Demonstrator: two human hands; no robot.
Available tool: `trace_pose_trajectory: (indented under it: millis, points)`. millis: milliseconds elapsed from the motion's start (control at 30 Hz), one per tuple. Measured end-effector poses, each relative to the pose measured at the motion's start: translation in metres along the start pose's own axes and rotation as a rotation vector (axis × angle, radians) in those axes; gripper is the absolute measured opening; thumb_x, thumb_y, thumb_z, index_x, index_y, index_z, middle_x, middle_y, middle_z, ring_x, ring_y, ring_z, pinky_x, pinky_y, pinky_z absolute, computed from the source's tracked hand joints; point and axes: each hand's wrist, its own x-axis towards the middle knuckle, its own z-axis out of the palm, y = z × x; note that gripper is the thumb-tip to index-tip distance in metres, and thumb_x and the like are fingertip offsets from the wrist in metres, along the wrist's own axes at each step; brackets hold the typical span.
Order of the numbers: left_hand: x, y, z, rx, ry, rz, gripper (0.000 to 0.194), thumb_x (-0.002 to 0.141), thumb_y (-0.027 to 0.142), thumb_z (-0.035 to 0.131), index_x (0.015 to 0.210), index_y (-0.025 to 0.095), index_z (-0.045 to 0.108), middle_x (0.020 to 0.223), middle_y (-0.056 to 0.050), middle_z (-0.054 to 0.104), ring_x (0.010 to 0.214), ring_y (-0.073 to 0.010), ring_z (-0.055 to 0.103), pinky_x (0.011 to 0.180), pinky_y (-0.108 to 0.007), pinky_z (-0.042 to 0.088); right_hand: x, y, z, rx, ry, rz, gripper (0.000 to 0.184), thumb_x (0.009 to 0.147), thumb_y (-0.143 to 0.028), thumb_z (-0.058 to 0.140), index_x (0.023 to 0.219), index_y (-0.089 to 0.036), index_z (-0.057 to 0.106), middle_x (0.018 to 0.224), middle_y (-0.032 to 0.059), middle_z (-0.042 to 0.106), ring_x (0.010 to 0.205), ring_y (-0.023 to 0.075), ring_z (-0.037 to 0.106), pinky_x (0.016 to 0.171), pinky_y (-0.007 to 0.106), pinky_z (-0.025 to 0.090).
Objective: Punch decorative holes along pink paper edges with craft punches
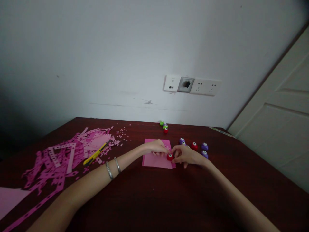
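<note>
Red craft punch (170, 157) at the lower right edge of a pink paper sheet (154, 160), pinched in the right hand's (187, 154) fingers; left hand (155, 147) rests loosely on the sheet, just beside it.

a dark table (135, 199) holds paper scraps (55, 161), a pink sheet (152, 161), a yellow cutter (95, 154) and round punches (204, 147).

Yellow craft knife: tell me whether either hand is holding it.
No, the yellow craft knife lies on the dark wooden table among pink paper scraps, apart from the left hand and right hand.
</note>
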Motion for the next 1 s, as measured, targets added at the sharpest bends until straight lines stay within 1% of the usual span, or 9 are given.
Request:
trace_pose_trajectory:
  millis: [100,200,300,367,500,567,733,900,1000]
  points:
    - [0.002,0.007,0.002,-0.057,-0.052,-0.065,0.022,0.065,0.034,0.061,0.060,0.013,0.057,0.051,0.003,0.048,0.040,-0.0039,0.034,0.041,-0.021,0.021,0.002,0.003,0.006,-0.059,0.039,-0.035,0.029,0.068,-0.025,0.066,0.094,-0.014,0.058,0.070,-0.0006,0.058,0.049,0.0072,0.053,0.035,0.016,0.047]
    - [0.008,0.006,0.002,-0.085,-0.093,-0.075,0.025,0.063,0.037,0.065,0.057,0.013,0.058,0.053,0.001,0.050,0.043,-0.0048,0.035,0.042,-0.022,0.020,0.003,0.005,0.009,-0.101,0.076,-0.064,0.022,0.071,-0.025,0.063,0.089,-0.014,0.058,0.071,-0.0001,0.058,0.049,0.0070,0.053,0.033,0.014,0.045]
    - [0.015,0.002,0.000,-0.110,-0.149,-0.078,0.030,0.058,0.041,0.069,0.058,0.013,0.059,0.055,0.000,0.051,0.045,-0.0053,0.035,0.042,-0.022,0.021,0.003,0.006,0.009,-0.102,0.077,-0.079,0.021,0.072,-0.025,0.062,0.088,-0.013,0.058,0.071,0.0006,0.059,0.048,0.0077,0.054,0.032,0.015,0.045]
    - [0.019,0.001,-0.001,-0.105,-0.193,-0.086,0.034,0.055,0.045,0.071,0.060,0.013,0.061,0.056,-0.001,0.053,0.045,-0.0050,0.035,0.042,-0.021,0.020,0.003,0.006,0.009,-0.098,0.080,-0.065,0.021,0.072,-0.026,0.062,0.087,-0.013,0.057,0.070,0.0005,0.059,0.046,0.0076,0.054,0.032,0.015,0.045]
    - [0.020,0.002,-0.004,-0.063,-0.254,-0.121,0.036,0.057,0.047,0.071,0.062,0.013,0.063,0.055,-0.001,0.053,0.043,-0.0048,0.034,0.041,-0.021,0.019,0.005,0.008,0.008,-0.082,0.069,-0.055,0.018,0.071,-0.027,0.063,0.081,-0.013,0.056,0.068,0.0001,0.060,0.044,0.0075,0.054,0.032,0.015,0.045]
    - [0.019,0.003,-0.004,-0.067,-0.250,-0.126,0.034,0.059,0.046,0.070,0.063,0.013,0.063,0.055,-0.001,0.053,0.044,-0.0053,0.036,0.041,-0.021,0.020,0.007,0.010,0.008,-0.070,0.062,-0.066,0.018,0.070,-0.026,0.064,0.079,-0.013,0.056,0.066,-0.0003,0.059,0.044,0.0075,0.054,0.032,0.015,0.046]
    - [0.016,0.003,0.001,-0.076,-0.193,-0.113,0.032,0.063,0.044,0.068,0.063,0.013,0.062,0.058,-0.002,0.055,0.045,-0.0056,0.038,0.042,-0.021,0.021,0.009,0.012,0.007,-0.052,0.061,-0.074,0.019,0.069,-0.028,0.065,0.076,-0.013,0.056,0.065,-0.0009,0.059,0.043,0.0073,0.053,0.032,0.017,0.046]
    - [0.010,0.003,0.004,-0.141,-0.162,-0.084,0.035,0.060,0.046,0.070,0.063,0.013,0.059,0.056,0.000,0.053,0.043,-0.0044,0.036,0.041,-0.021,0.020,0.007,0.007,0.007,-0.051,0.055,-0.076,0.020,0.068,-0.028,0.065,0.077,-0.013,0.056,0.065,-0.0005,0.059,0.044,0.0070,0.054,0.033,0.016,0.048]
    - [0.008,0.002,0.004,-0.135,-0.149,-0.080,0.035,0.061,0.047,0.069,0.063,0.013,0.059,0.055,0.000,0.052,0.042,-0.0041,0.036,0.041,-0.022,0.020,0.007,0.007,0.007,-0.054,0.059,-0.060,0.019,0.068,-0.026,0.065,0.078,-0.012,0.056,0.064,-0.0012,0.058,0.043,0.0069,0.053,0.033,0.017,0.048]
